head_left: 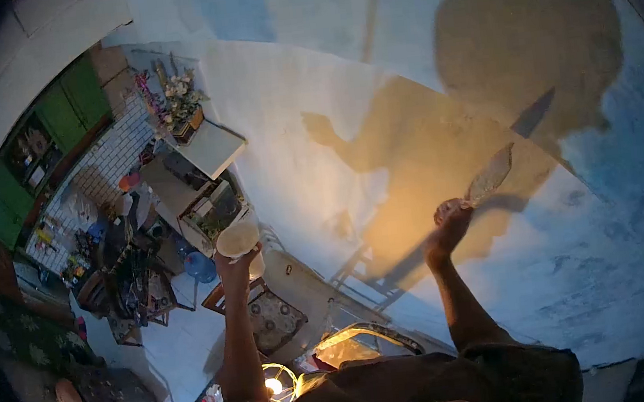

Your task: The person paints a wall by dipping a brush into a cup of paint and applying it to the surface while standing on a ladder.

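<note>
Right hand: the right hand (450,223) was closed around the handle of a trowel (490,176), arm stretched up toward the wall
Trowel: its flat blade lay against the wall (312,108), at the edge of a darker, wet-looking patch (440,133)
Left hand: the left hand (234,261) was raised and gripping from below a small round pan (237,239) of pale material, held away from the wall
View: the person seemed to stand high, because the floor (173,350), a lamp (275,385) and furniture were far under the arms
Room below: a shelf with flowers (179,98), green cabinets (73,105) and a blue water bottle (200,266) stood at the left side
Light: dim, with strong shadows of the arms on the wall
Risk: in my judgement, the pan could tip, since one hand carried it alone, and material would fall on the things below
Risk two: both hands were busy, so a slip from this height could not be caught easily
</note>
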